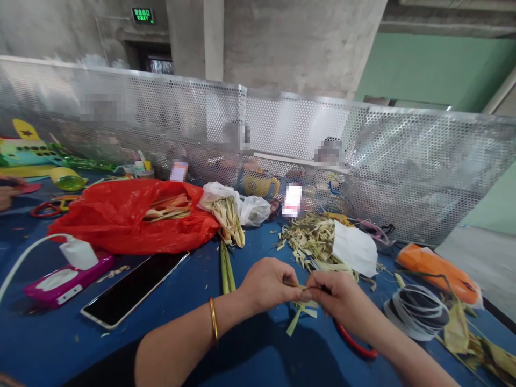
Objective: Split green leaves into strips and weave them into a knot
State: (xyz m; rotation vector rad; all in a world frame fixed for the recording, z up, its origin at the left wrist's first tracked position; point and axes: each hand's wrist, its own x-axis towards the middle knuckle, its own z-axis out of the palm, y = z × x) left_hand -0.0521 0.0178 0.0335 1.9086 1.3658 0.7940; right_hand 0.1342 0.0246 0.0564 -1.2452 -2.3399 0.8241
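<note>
My left hand (268,282) and my right hand (336,295) meet above the blue table, fingertips pinched together. Between them they grip a thin leaf strip (297,286), mostly covered by the fingers. Pale green strip ends (296,322) show just below; whether they join the held piece I cannot tell. Under my right wrist, the red handle of a tool (357,344) pokes out, the rest hidden. Long green leaf stalks (227,271) lie left of my left hand. Beyond the hands sits a heap of dry leaf scraps (308,239).
A red plastic bag (116,215) holds dried strips. Left lie a black phone (137,287) and a purple power strip (68,279). Right are a wire coil (417,312) and an orange packet (439,271). A perforated metal screen (282,123) runs behind. Part of another person's hand (6,196) shows far left.
</note>
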